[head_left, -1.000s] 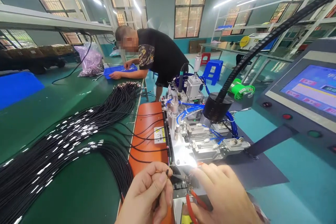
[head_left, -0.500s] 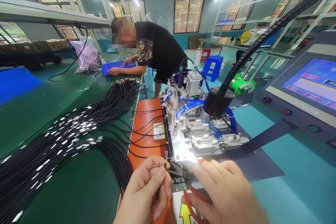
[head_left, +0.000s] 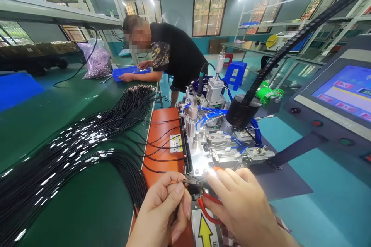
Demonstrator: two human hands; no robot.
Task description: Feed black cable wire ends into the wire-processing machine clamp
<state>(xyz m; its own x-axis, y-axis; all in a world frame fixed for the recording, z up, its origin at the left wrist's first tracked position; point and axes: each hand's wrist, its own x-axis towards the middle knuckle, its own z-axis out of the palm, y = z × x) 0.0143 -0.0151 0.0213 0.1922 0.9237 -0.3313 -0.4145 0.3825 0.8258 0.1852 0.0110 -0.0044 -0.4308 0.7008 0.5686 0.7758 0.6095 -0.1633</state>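
Note:
My left hand (head_left: 164,206) is closed in a pinch on the end of a black cable; thin coloured wires (head_left: 184,169) stick up just beyond its fingertips. My right hand (head_left: 240,204) grips red-handled scissors (head_left: 206,213). The blades point left and lie at the wire end, right beside my left fingertips. Whether they touch the wires, I cannot tell. Beneath both hands is the front of a metal machine (head_left: 199,162), with a yellow arrow label (head_left: 205,232) under the scissors.
Bundles of black cables (head_left: 78,139) cover the green table (head_left: 87,204) at left. An orange cover (head_left: 164,123) carries several cables. A black flexible hose (head_left: 272,58) and a control screen (head_left: 344,88) stand right. Across the table, a person (head_left: 179,46) bends over a blue tray (head_left: 118,73).
The scissors have moved left and up to the wire end, and their blades have come closer together. My left hand stays almost in place.

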